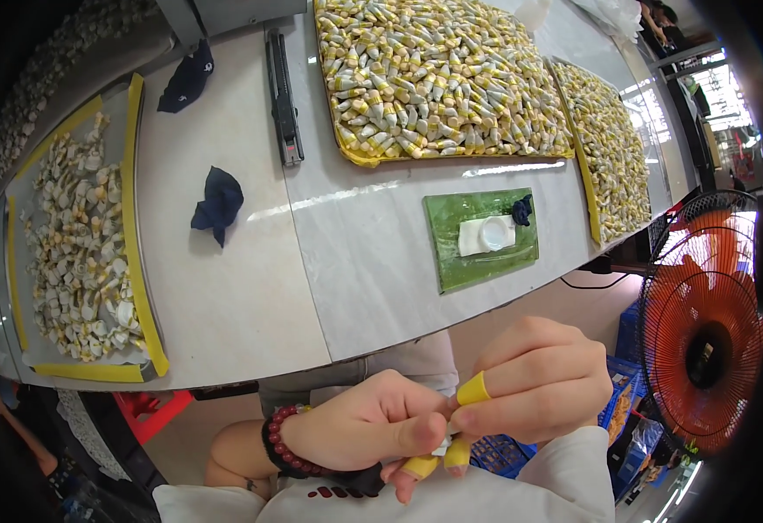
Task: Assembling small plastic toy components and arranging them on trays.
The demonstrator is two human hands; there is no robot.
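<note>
L hand (377,427) & R hand (529,383) both pinching small wht. piece (441,448), prob. for steadiness. Green board (484,271) nearby, prob. for easy reach.

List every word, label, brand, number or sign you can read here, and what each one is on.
None can be read; the possible marks are:
Upper blue cloth: small white mark, too small to read.
Fan: small pale mark at its hub, too small to read.
White shirt: dark red marks near the lower edge; I cannot tell whether they are letters.
</note>
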